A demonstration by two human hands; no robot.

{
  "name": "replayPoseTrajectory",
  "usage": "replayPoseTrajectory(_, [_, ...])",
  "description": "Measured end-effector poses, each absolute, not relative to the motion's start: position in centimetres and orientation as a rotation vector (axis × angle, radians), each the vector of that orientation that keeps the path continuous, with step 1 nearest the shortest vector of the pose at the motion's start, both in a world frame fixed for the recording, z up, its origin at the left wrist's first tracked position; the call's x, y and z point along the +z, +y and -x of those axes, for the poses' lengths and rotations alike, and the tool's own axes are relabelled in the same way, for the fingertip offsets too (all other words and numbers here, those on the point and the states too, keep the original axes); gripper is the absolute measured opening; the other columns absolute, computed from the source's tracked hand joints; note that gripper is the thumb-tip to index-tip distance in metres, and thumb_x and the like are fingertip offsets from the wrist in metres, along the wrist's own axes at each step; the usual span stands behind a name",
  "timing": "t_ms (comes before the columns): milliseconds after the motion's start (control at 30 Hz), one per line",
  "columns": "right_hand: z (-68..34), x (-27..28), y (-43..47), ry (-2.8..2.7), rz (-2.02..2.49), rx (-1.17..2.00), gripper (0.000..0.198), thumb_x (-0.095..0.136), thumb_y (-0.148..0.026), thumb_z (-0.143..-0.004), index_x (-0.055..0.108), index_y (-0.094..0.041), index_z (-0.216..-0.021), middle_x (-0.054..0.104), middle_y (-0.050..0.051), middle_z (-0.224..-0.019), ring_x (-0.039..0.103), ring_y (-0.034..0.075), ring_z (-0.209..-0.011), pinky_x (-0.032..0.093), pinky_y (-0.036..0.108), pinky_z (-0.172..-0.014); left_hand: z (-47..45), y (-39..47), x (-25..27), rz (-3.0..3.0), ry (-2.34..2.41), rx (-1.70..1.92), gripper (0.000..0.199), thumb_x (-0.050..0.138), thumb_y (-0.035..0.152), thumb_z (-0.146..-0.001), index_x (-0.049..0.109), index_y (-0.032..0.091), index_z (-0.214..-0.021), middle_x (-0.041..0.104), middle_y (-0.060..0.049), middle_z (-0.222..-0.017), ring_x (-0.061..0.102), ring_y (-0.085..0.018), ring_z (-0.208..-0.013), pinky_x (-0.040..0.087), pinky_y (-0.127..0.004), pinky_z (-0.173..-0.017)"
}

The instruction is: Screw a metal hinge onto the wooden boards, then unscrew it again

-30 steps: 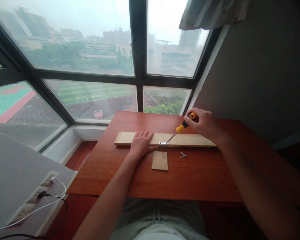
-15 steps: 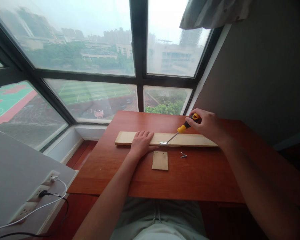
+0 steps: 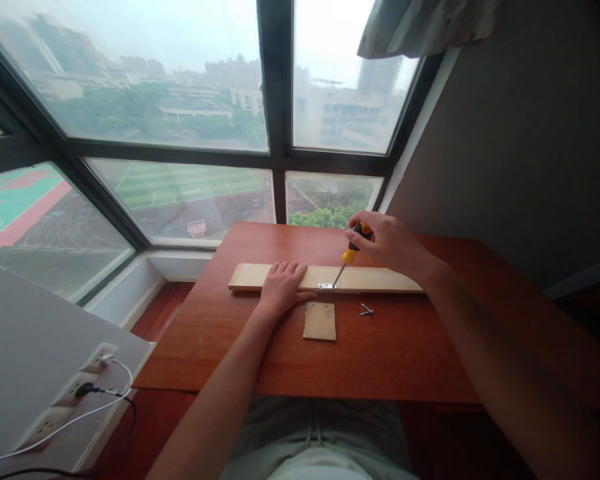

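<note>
A long pale wooden board (image 3: pixel 250 276) lies across the table. My left hand (image 3: pixel 281 285) rests flat on its left part, fingers stretched over the top and thumb out along the front edge. In my right hand (image 3: pixel 380 239) is a yellow and black screwdriver (image 3: pixel 349 256), held by the handle and tilted. Its tip meets the right end of a small metal hinge (image 3: pixel 326 286) at the board's front edge; any screw head under the tip is too small to make out. A small wooden plate (image 3: pixel 319 321) with two holes lies in front of the board.
Several loose screws (image 3: pixel 367 310) lie on the reddish-brown table (image 3: pixel 220 353), right of the small plate. Large windows (image 3: pixel 180 187) stand behind the table. At the lower left, a wall socket strip (image 3: pixel 73 393) has a white cable and a black cable plugged in.
My right hand has moved left and slightly up, bringing the screwdriver more upright with its tip still at the hinge. The left hand and the board stay in place.
</note>
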State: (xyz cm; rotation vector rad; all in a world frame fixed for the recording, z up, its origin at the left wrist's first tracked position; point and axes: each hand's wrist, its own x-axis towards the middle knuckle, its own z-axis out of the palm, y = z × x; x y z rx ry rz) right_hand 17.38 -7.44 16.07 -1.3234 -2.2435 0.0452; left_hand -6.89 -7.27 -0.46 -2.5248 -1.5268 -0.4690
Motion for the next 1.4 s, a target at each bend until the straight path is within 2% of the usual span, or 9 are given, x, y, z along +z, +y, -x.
replayPoseTrajectory(133, [-16.3, 15.4, -7.0, -2.194, 1.314, -0.052, 0.021, 0.05, -0.038, -0.091, 0.062, -0.021, -0.087, 0.063, 0.001, -0.078, 0.053, 0.015, -0.068, 0.034, 0.027, -0.06, 6.9, -7.3, -0.4, 2.525, -1.529, -0.471, 0.072, 0.054, 0.072, -0.077, 0.051, 0.023, -0.129, 0.059, -0.012, -0.121, 0.05, -0.029, -0.114, 0.033, -0.04, -0.101])
replayPoseTrajectory(300, [-15.0, 14.5, -6.4, -2.078, 1.352, -0.126, 0.021, 0.052, -0.037, -0.089, 0.063, -0.022, -0.099, 0.065, 0.003, -0.082, 0.057, 0.018, -0.071, 0.036, 0.029, -0.062, 6.9, -7.3, -0.4, 2.52, -1.517, -0.472, 0.073, 0.051, 0.073, -0.078, 0.051, 0.021, -0.129, 0.06, -0.012, -0.12, 0.051, -0.029, -0.113, 0.033, -0.04, -0.1])
replayPoseTrajectory(433, [-14.9, 14.2, -6.3, -1.964, 1.345, 0.039, 0.032, 0.061, -0.045, -0.083, 0.062, -0.022, -0.106, 0.067, 0.003, -0.082, 0.06, 0.02, -0.073, 0.042, 0.03, -0.064, 6.9, -7.2, -0.4, 2.518, -1.515, -0.457, 0.072, 0.05, 0.072, -0.079, 0.051, 0.02, -0.128, 0.06, -0.012, -0.12, 0.051, -0.029, -0.112, 0.035, -0.04, -0.098])
replayPoseTrajectory(800, [-15.7, 11.4, -4.6, -1.662, 1.121, 0.366, 0.041, 0.069, -0.054, -0.074, 0.063, -0.021, -0.098, 0.066, 0.002, -0.082, 0.061, 0.017, -0.072, 0.049, 0.029, -0.065, 6.9, -7.2, 0.0, 2.535, -1.527, -0.42, 0.07, 0.051, 0.072, -0.078, 0.051, 0.022, -0.127, 0.061, -0.011, -0.119, 0.052, -0.029, -0.112, 0.035, -0.04, -0.097])
replayPoseTrajectory(967, [-15.7, 11.2, -4.5, -1.698, 1.018, 0.585, 0.04, 0.06, -0.055, -0.082, 0.058, -0.021, -0.103, 0.067, 0.004, -0.091, 0.063, 0.018, -0.08, 0.049, 0.028, -0.067, 7.0, -7.2, 0.0, 2.544, -1.538, -0.41, 0.069, 0.053, 0.071, -0.078, 0.051, 0.023, -0.128, 0.06, -0.012, -0.12, 0.051, -0.029, -0.112, 0.035, -0.04, -0.097])
replayPoseTrajectory(1033, [-15.9, 11.6, -5.1, -1.771, 1.076, 0.519, 0.037, 0.051, -0.053, -0.088, 0.056, -0.021, -0.105, 0.068, 0.004, -0.092, 0.063, 0.018, -0.08, 0.048, 0.028, -0.068, 7.0, -7.2, -0.1, 2.545, -1.534, -0.416, 0.069, 0.054, 0.071, -0.078, 0.051, 0.023, -0.128, 0.06, -0.012, -0.12, 0.051, -0.029, -0.112, 0.035, -0.04, -0.097])
replayPoseTrajectory(1200, [-15.5, 13.8, -6.7, -1.916, 1.492, -0.138, 0.03, 0.047, -0.045, -0.089, 0.06, -0.02, -0.099, 0.068, 0.008, -0.089, 0.06, 0.021, -0.072, 0.04, 0.03, -0.061, 7.0, -7.3, -0.1, 2.541, -1.549, -0.422, 0.067, 0.058, 0.068, -0.077, 0.051, 0.026, -0.129, 0.06, -0.011, -0.119, 0.051, -0.03, -0.113, 0.035, -0.041, -0.098])
replayPoseTrajectory(1300, [-14.9, 14.8, -7.2, -1.959, 1.657, -0.361, 0.04, 0.046, -0.056, -0.089, 0.062, -0.02, -0.095, 0.068, 0.011, -0.083, 0.06, 0.022, -0.068, 0.035, 0.03, -0.058, 7.0, -7.3, 0.0, 2.544, -1.548, -0.423, 0.067, 0.058, 0.067, -0.077, 0.051, 0.026, -0.129, 0.06, -0.011, -0.12, 0.051, -0.029, -0.113, 0.035, -0.041, -0.098])
replayPoseTrajectory(1400, [-14.3, 15.1, -7.1, -1.985, 1.734, -0.381, 0.045, 0.045, -0.062, -0.088, 0.062, -0.021, -0.094, 0.067, 0.01, -0.072, 0.06, 0.024, -0.065, 0.034, 0.03, -0.057, 7.0, -7.3, -0.1, 2.543, -1.536, -0.428, 0.068, 0.056, 0.069, -0.077, 0.051, 0.024, -0.129, 0.06, -0.011, -0.12, 0.051, -0.029, -0.113, 0.034, -0.04, -0.099])
